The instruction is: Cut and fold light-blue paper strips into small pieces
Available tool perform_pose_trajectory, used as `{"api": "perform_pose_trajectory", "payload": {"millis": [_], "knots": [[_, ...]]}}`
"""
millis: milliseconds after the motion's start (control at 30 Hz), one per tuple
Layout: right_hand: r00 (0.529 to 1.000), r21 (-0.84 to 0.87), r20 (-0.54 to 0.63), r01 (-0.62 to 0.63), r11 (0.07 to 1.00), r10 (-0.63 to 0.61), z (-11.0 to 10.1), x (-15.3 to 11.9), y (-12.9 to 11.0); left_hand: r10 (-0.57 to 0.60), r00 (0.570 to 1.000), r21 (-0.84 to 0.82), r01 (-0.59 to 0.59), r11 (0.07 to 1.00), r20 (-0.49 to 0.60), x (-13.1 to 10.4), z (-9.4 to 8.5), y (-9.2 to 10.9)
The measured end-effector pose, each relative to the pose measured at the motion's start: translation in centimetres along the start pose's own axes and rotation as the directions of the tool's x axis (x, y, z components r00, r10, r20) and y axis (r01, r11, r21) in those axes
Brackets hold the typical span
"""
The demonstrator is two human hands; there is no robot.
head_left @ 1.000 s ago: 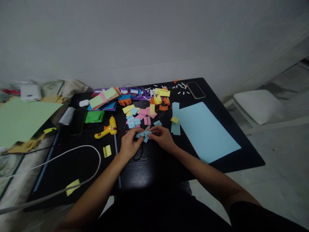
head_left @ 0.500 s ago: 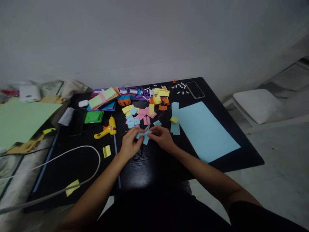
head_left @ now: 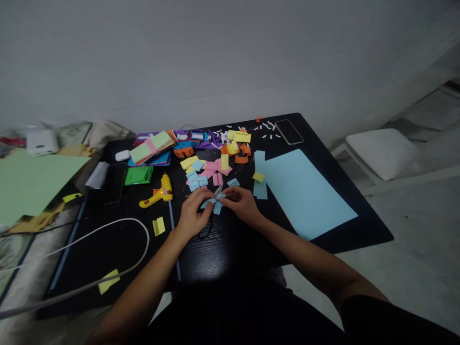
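Near the middle of the black table, my left hand [head_left: 196, 211] and my right hand [head_left: 241, 205] pinch a small light-blue piece of paper [head_left: 217, 207] between their fingertips, one from each side. Fingers cover part of the paper, so its exact folds are hidden. Just beyond the fingertips, the blades of a pair of scissors [head_left: 218, 189] lie on the table, and a dark loop, perhaps their handle, shows below. Folded blue paper pieces [head_left: 194, 182] and pink paper pieces [head_left: 217, 178] lie close beyond my hands.
A yellow glue gun [head_left: 160, 192] lies left of my hands. Large light-blue sheets [head_left: 309, 191] cover the table's right side, with a phone [head_left: 289, 132] behind. Stacked coloured papers [head_left: 153, 147] and white scraps sit toward the wall. A white cable [head_left: 147, 235] loops across the left; a stool [head_left: 381, 152] stands right.
Both hands stay in nearly the same place, still on the blue paper, with only slight finger movement. The whole view has shifted very slightly.
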State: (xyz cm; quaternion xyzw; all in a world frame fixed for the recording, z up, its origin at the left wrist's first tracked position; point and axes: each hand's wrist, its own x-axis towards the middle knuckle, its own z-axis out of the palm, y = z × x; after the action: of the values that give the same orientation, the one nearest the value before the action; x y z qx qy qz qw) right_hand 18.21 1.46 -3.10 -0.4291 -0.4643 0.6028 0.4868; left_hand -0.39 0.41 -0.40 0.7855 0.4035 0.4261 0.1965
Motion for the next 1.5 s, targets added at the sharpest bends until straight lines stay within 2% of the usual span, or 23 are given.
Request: {"api": "perform_pose_trajectory", "payload": {"millis": [367,833,1267,1500], "knots": [[0.999,0.058,0.024,-0.023,0.998,0.022,0.0,-0.1,-0.3,-0.028,0.998,-0.067,0.032,0.997,0.059,0.0,0.0,-0.3],[0.999,0.055,0.032,-0.04,0.998,0.038,0.2,-0.3,-0.7,-0.279,0.96,-0.097,0.276,0.956,-0.014,-0.6,0.9,0.1],[0.996,0.093,0.048,-0.073,0.993,0.069,0.4,-0.4,-0.7,-0.281,0.958,-0.112,0.273,0.955,-0.06,-0.9,1.3,-0.1],[0.997,0.094,0.017,-0.071,0.993,0.07,0.6,-0.4,-0.5,-0.271,0.961,-0.105,0.263,0.959,-0.061,-1.0,1.3,-0.1]]}}
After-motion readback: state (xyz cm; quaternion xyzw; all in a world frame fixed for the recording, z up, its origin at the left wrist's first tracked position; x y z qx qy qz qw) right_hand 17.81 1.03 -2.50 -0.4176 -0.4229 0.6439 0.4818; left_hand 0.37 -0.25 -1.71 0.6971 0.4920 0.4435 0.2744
